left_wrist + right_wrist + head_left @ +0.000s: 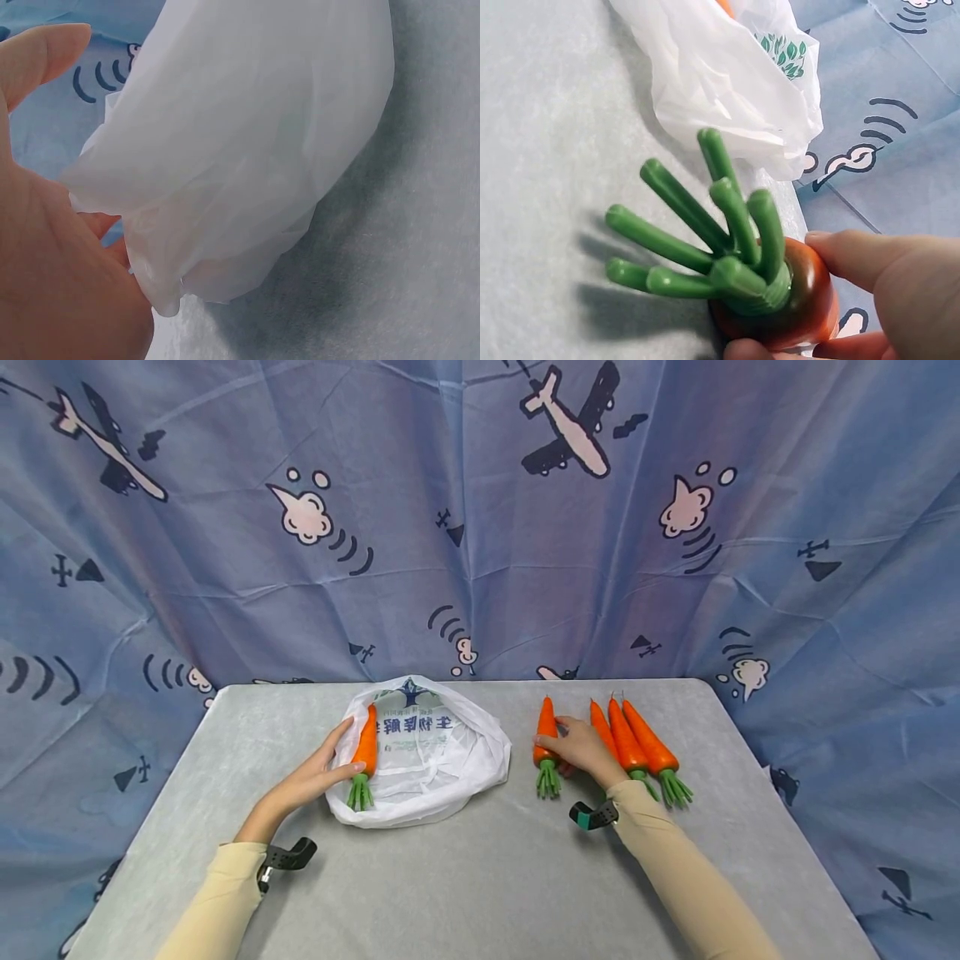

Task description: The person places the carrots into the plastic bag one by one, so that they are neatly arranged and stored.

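Note:
In the head view, an orange carrot (366, 743) with a green stem lies in the open white plastic bag (472, 785), along its left side. My left hand (311, 777) is at the bag's left edge, fingers and thumb spread. Its fingers reach along the outside of the plastic (247, 135), while the thumb overlaps the carrot's lower end in the head view. Right of the bag, my right hand (585, 747) grips a second carrot (547, 731) by its orange body. The thumb and fingers hold its thick end (814, 300) in the right wrist view, green stems toward the camera.
Several more carrots (637, 743) lie side by side to the right, partly behind the right hand and wrist. A grey-white cloth covers the table (480, 893). Behind its far edge hangs a blue curtain (405, 610) printed with planes.

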Motion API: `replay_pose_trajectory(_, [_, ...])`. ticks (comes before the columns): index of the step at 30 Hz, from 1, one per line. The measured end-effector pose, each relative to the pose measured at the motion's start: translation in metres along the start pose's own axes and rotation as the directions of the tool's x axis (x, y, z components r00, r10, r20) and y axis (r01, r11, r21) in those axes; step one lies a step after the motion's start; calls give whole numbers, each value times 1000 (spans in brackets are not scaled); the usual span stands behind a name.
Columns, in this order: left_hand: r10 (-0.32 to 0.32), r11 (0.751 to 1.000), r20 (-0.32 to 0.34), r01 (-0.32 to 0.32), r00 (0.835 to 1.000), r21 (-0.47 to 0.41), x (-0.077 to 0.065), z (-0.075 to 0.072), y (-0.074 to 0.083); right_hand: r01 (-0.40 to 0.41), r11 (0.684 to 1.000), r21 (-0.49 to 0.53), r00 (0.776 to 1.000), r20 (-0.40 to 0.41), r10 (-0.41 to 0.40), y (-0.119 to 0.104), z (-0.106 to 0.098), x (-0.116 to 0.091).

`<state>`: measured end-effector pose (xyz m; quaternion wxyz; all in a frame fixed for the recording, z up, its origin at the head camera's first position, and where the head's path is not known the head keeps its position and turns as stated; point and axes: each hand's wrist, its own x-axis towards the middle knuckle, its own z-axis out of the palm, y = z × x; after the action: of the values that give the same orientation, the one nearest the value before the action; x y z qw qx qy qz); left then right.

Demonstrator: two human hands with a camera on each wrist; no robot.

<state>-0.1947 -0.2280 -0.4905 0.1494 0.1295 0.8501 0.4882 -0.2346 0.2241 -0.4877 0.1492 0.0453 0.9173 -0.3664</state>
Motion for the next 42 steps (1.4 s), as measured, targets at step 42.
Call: replay_pose_trajectory(42, [-12, 1000, 3, 12, 1000, 7, 0, -1, 4, 88, 995, 45, 996, -37, -87, -24, -4, -12])
